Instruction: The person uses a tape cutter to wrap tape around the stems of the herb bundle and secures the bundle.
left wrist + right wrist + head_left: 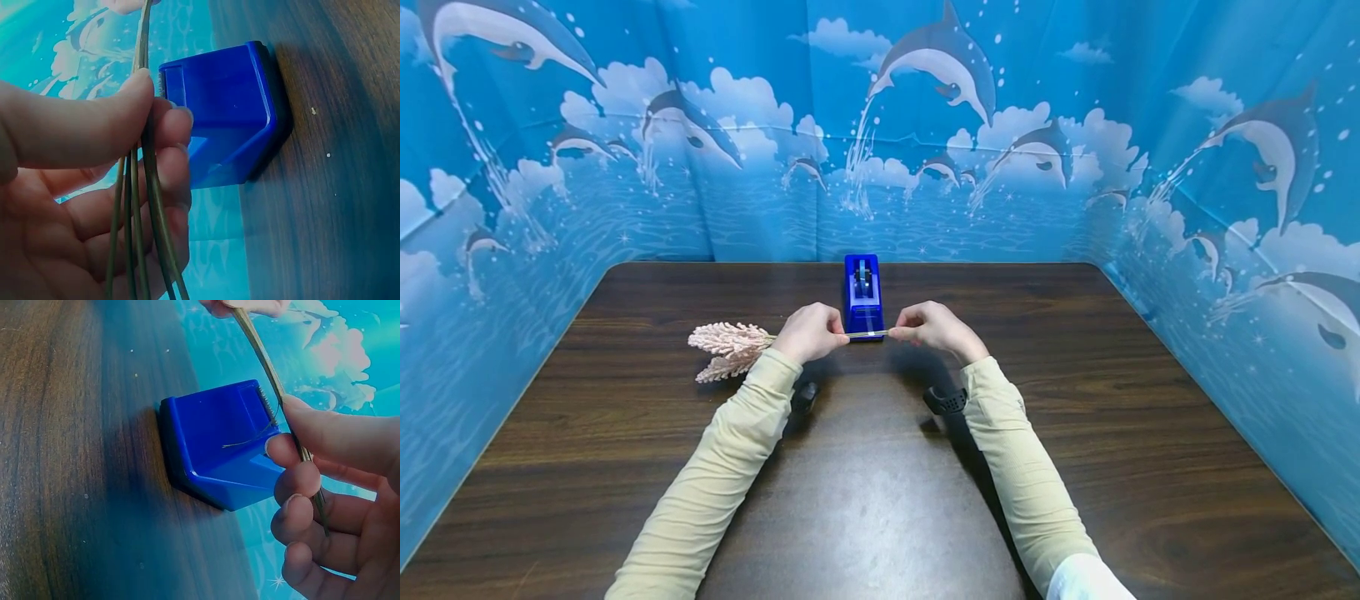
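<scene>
My left hand [811, 332] pinches a bundle of thin greenish-brown stems [156, 206] between thumb and fingers. Pale pink flower heads [730, 343] of the same bunch stick out to the left of that hand. The stem ends [265, 362] run across to my right hand [934, 327], which pinches them between thumb and fingertips. Between the hands, the stems pass in front of the toothed edge of a blue tape dispenser [862, 292]. One thin strand [250, 439] bends away from the bundle in the right wrist view.
The dispenser stands near the far edge of a dark wood-grain table [865, 500]. A blue curtain [760, 200] printed with dolphins surrounds the table at the back and sides. Black wrist devices [945, 402] sit beneath the forearms.
</scene>
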A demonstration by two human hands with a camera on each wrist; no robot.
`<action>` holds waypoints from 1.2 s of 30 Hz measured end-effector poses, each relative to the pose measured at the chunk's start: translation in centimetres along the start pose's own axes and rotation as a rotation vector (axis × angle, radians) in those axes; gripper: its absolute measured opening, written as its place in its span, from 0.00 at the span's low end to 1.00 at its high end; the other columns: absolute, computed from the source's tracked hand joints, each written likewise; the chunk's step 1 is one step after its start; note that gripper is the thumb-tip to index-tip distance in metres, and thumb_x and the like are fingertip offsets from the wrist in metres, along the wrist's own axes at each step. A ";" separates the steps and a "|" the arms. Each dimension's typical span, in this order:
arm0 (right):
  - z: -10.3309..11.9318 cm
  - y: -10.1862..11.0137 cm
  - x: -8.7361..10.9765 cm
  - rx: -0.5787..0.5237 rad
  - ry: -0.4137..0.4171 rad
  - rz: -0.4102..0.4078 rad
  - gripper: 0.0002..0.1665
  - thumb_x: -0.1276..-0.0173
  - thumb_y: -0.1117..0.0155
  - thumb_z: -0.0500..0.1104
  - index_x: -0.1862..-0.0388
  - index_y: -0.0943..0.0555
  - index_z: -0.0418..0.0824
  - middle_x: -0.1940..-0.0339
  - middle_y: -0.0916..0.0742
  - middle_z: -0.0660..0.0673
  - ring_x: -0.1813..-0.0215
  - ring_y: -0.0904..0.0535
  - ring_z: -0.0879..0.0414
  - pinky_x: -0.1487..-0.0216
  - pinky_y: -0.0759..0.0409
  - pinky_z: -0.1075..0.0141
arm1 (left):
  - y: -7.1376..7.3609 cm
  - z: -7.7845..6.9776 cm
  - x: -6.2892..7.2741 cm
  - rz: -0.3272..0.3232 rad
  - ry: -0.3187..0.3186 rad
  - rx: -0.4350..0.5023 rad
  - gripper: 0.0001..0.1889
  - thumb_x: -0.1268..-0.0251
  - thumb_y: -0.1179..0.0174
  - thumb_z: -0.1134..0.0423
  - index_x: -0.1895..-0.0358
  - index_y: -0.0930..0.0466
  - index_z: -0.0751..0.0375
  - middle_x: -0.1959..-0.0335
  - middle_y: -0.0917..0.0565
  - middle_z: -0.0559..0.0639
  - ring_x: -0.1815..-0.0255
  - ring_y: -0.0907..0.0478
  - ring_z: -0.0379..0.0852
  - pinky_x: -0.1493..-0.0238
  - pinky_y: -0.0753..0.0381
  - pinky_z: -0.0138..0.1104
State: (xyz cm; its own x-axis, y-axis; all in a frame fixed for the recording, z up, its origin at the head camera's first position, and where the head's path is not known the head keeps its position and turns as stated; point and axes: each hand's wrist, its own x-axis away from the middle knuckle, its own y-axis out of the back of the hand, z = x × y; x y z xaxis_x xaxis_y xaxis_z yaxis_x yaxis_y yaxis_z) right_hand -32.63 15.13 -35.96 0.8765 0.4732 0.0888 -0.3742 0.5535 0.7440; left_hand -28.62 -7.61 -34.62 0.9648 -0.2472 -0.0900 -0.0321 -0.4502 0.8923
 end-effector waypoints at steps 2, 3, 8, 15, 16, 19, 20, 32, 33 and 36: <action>0.0 0.0 0.0 0.004 0.010 0.007 0.18 0.29 0.40 0.50 0.66 0.19 0.34 0.80 0.23 0.51 0.75 0.29 0.58 0.72 0.33 0.68 | -0.1 0.0 0.0 -0.004 -0.008 -0.003 0.11 0.45 0.33 0.62 0.80 0.23 0.60 0.75 0.18 0.53 0.68 0.22 0.51 0.61 0.26 0.42; 0.0 0.0 0.0 0.009 0.013 0.006 0.20 0.28 0.42 0.51 0.66 0.19 0.33 0.80 0.23 0.51 0.75 0.29 0.59 0.72 0.33 0.68 | -0.1 0.0 -0.1 -0.005 -0.012 -0.005 0.11 0.45 0.33 0.62 0.80 0.24 0.60 0.75 0.18 0.53 0.69 0.23 0.51 0.62 0.26 0.42; -0.2 -0.3 -0.1 0.011 -0.005 -0.007 0.29 0.23 0.51 0.53 0.69 0.19 0.29 0.84 0.29 0.52 0.78 0.37 0.59 0.72 0.37 0.67 | -0.3 -0.1 -0.2 -0.009 -0.043 0.000 0.12 0.46 0.34 0.64 0.81 0.26 0.59 0.78 0.21 0.51 0.71 0.24 0.50 0.64 0.27 0.41; -0.2 -0.4 -0.2 -0.045 -0.057 0.002 0.26 0.26 0.46 0.52 0.68 0.20 0.29 0.81 0.28 0.51 0.76 0.38 0.58 0.72 0.39 0.66 | -0.2 -0.2 -0.1 0.010 -0.013 0.036 0.09 0.45 0.34 0.62 0.76 0.24 0.60 0.74 0.19 0.52 0.69 0.24 0.49 0.63 0.27 0.40; -0.3 -0.3 -0.2 -0.050 -0.062 0.002 0.26 0.26 0.46 0.53 0.67 0.20 0.29 0.80 0.28 0.50 0.75 0.38 0.58 0.71 0.39 0.66 | -0.2 -0.2 -0.1 0.018 0.000 0.045 0.09 0.43 0.34 0.61 0.74 0.23 0.60 0.73 0.19 0.52 0.69 0.24 0.49 0.63 0.27 0.40; -0.3 -0.2 -0.3 -0.061 -0.054 -0.001 0.24 0.26 0.45 0.51 0.65 0.19 0.30 0.77 0.25 0.48 0.74 0.37 0.57 0.70 0.38 0.66 | -0.4 -0.4 -0.1 0.046 0.027 0.054 0.11 0.36 0.39 0.56 0.68 0.19 0.62 0.71 0.18 0.52 0.69 0.24 0.48 0.64 0.28 0.38; -0.3 -0.2 -0.3 -0.061 -0.047 -0.003 0.23 0.27 0.44 0.51 0.65 0.20 0.30 0.77 0.24 0.48 0.73 0.37 0.57 0.70 0.38 0.66 | -0.5 -0.5 -0.1 0.052 0.032 0.050 0.12 0.34 0.41 0.56 0.67 0.18 0.63 0.72 0.17 0.52 0.69 0.24 0.48 0.64 0.28 0.37; -0.4 -0.6 -0.4 -0.033 -0.014 -0.022 0.18 0.28 0.41 0.48 0.65 0.19 0.32 0.70 0.18 0.39 0.74 0.31 0.58 0.71 0.34 0.68 | -1.1 -0.4 -0.3 0.044 0.058 0.035 0.08 0.34 0.41 0.60 0.67 0.17 0.61 0.69 0.13 0.53 0.63 0.18 0.50 0.54 0.24 0.43; -0.4 -0.5 -0.4 -0.031 -0.016 -0.022 0.18 0.28 0.41 0.48 0.65 0.19 0.33 0.70 0.18 0.39 0.74 0.31 0.58 0.71 0.34 0.68 | -1.1 -0.4 -0.3 0.034 0.058 0.040 0.08 0.34 0.41 0.61 0.67 0.17 0.61 0.68 0.13 0.54 0.62 0.18 0.51 0.54 0.24 0.44; -0.4 -0.5 -0.4 -0.027 -0.021 -0.021 0.17 0.29 0.41 0.48 0.65 0.19 0.34 0.70 0.18 0.39 0.72 0.29 0.56 0.71 0.32 0.68 | -1.2 -0.5 -0.2 -0.017 0.041 0.044 0.07 0.36 0.39 0.61 0.68 0.17 0.61 0.66 0.13 0.55 0.60 0.18 0.53 0.53 0.23 0.45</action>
State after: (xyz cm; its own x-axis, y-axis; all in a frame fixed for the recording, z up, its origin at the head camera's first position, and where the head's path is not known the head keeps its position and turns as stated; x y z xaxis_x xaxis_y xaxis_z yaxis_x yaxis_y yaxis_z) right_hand -32.94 14.92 -36.66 0.8902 0.4470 0.0878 -0.3638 0.5814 0.7277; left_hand -28.67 -6.61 -35.48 0.9750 -0.2046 -0.0865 -0.0259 -0.4913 0.8706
